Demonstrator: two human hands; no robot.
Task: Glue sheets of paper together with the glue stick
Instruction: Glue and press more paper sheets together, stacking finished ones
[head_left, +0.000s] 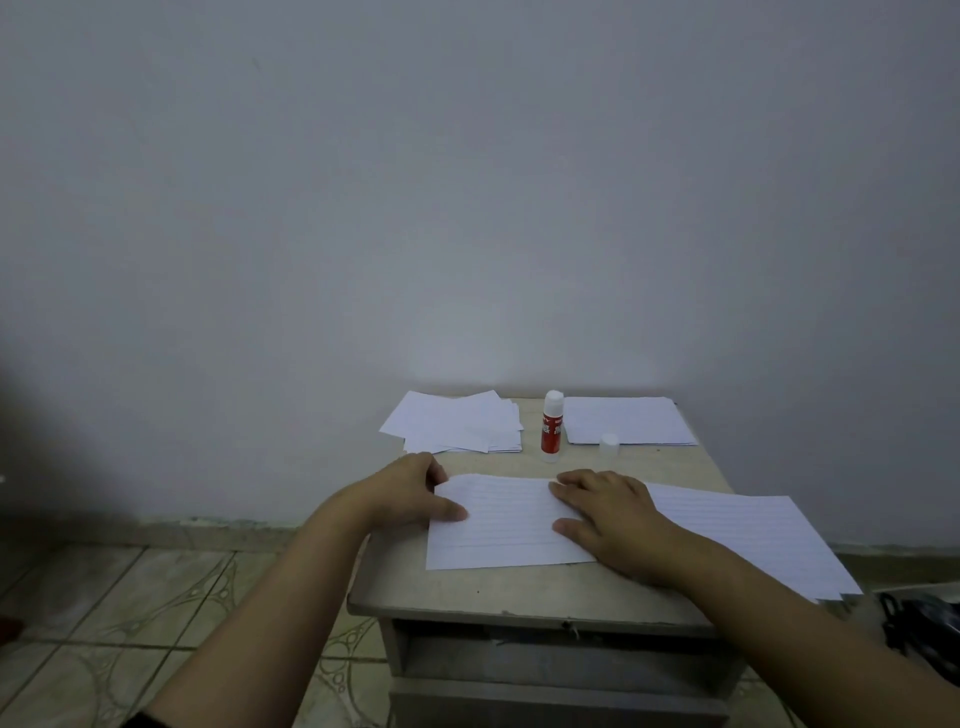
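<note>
Lined paper (498, 525), one white ruled sheet, lies flat in the lower centre of the frame on a small beige table (467, 592). It overlaps the left end of a second lined sheet (748, 535) that runs off toward the lower right, past the table's edge.

The left hand (410, 493) rests at the sheet's left edge, thumb lying on the paper and fingers curled at its upper corner; whether they pinch the edge cannot be told. The right hand (613, 519) lies flat, fingers straight and slightly apart, pressing where the two sheets overlap.

Above the hands, in the middle of the frame, the glue stick (551, 426) stands upright, red with its pale tip exposed. Its clear cap (609, 445) sits just to its right, against a neat paper stack (628, 421). A looser pile of small sheets (452, 422) lies to the upper left.

This looks like the pressing step. To do it well, the left hand should steady the sheet while the right smooths outward along the overlap, keeping edges aligned and pushing out wrinkles before the glue sets.
</note>
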